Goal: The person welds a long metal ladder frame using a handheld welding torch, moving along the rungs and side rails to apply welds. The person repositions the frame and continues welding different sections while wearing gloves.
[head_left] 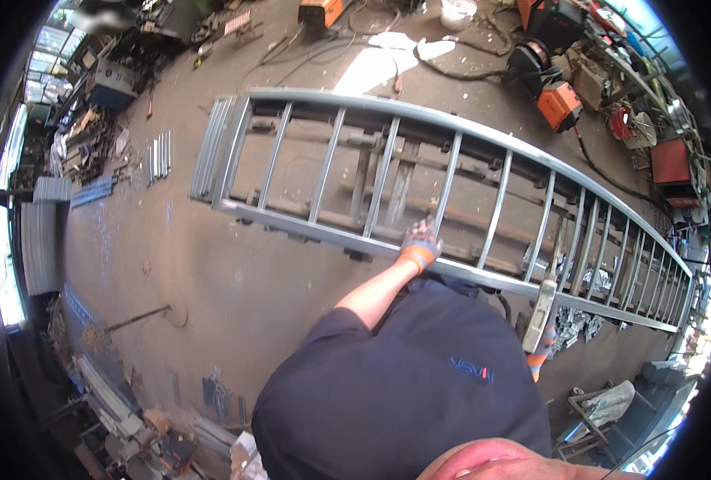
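A long metal frame like a ladder (354, 102), with two rails and many rungs, lies across the view in front of me. My left hand (422, 242), in a grey and orange glove, is closed on its near rail beside a rung. Lower right of it, my right hand (541, 350), in a similar glove, is closed around a long, pale grey-green tool (540, 314). The narrow end of that tool points at the near rail. The tool hides most of the right fingers, and its exact kind is not clear.
Steel supports (403, 180) stand under the frame. Loose metal bars (159, 158) lie on the floor to the left. Orange machines (559, 106) with dark cables (471, 76) are at the far right. A white bucket (457, 14) stands at the back. Scrap metal (577, 326) lies beyond my right hand.
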The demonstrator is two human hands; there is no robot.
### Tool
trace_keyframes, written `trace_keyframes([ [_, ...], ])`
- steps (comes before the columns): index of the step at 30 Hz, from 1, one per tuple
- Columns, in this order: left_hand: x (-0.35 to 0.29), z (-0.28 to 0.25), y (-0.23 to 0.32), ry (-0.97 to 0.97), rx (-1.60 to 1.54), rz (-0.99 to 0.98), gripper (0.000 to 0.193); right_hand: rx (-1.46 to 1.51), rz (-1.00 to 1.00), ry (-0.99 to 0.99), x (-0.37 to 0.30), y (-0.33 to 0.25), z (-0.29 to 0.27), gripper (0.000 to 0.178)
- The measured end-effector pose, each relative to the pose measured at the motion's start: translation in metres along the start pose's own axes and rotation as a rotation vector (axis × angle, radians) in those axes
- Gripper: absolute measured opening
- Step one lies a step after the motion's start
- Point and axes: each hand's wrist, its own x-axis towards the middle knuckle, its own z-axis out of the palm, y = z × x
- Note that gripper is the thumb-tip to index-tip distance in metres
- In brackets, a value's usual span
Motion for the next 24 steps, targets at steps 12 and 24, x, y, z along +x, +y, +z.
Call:
trace_keyframes([
  [12,0.0,0.003,0.003,0.0,0.042,-0.012,0.085,-0.034,-0.079,-0.167,0.046,-0.014,0.011,0.075],
  [24,0.002,0.005,0.003,-0.009,-0.043,-0.037,0.08,0.104,0.056,-0.2,0.048,0.028,-0.003,0.059],
])
